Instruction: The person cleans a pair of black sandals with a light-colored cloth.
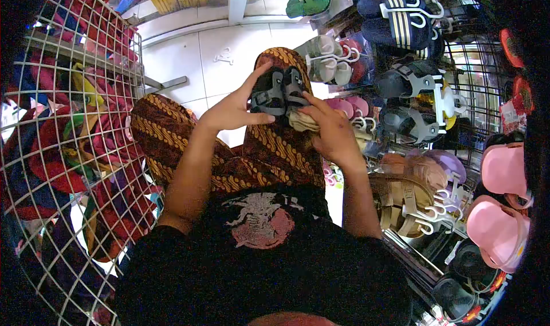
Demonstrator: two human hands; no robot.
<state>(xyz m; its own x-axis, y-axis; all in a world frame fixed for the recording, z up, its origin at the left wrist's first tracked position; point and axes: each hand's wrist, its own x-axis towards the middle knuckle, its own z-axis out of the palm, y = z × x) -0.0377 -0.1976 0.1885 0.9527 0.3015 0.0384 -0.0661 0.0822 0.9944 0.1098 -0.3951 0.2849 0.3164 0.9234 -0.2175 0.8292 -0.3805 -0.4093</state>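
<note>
A pair of small black-and-grey strap sandals [277, 92] lies side by side on my raised knee, over brown batik-patterned trousers [281, 148]. My left hand [236, 107] spans them from the left, index finger at the far end and thumb at the near end, gripping along their edge. From the right comes my right hand [335, 128], its fingers bent around a crumpled beige cloth [303, 120]. The cloth touches the near end of the right sandal, and my index finger reaches toward its strap. Part of the cloth is hidden under the fingers.
A wire-grid basket [86, 128] of colourful cloth items stands on my left. On my right, racks hold dark sandals [409, 80], tan sandals [407, 203] and pink clogs [495, 231] on white hangers. A white hanger [223, 56] lies on the tiled floor [172, 54].
</note>
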